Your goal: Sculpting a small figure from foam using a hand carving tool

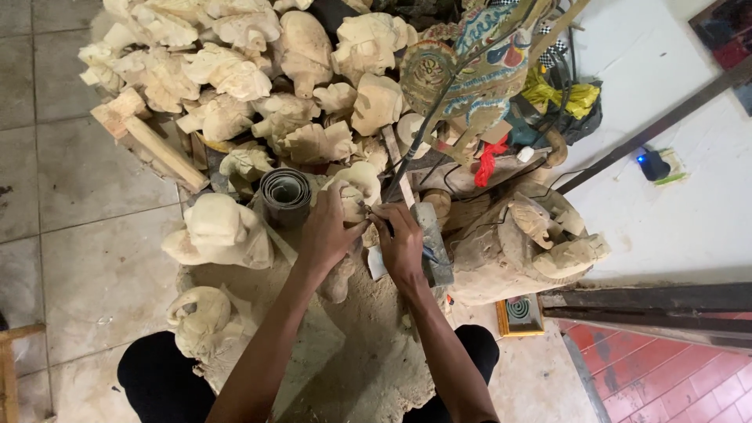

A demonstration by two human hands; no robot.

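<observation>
Left hand (327, 233) is gripping a small pale wooden carving (354, 192) at the centre of the frame, fingers wrapped over its lower side and steadying it against the work surface. Right hand (401, 244) is closing on a thin tool (392, 184) — a slim shaft running up and away from the fingers — with its working end lying at the carving's right flank. The two hands are sitting just beside each other, almost touching at the fingertips.

Judgement: the carving step is in hand; detail is being cut into the small figure. The next move is calling for a firm hold from the left hand and a controlled, short push of the tool, kept clear of the steadying fingers.

A mallet (433, 243) is lying just right of the right hand. A coil of dark sheet material (285, 196) is standing just left of the carving. A larger rough-cut figure (219, 231) is sitting at centre left, and a heap of unfinished pale carvings (235, 70) is filling the upper left. A painted flat puppet (470, 66) is leaning at upper centre — behind the work. Sawdust (368, 345) is covering the surface between the person's knees.
</observation>
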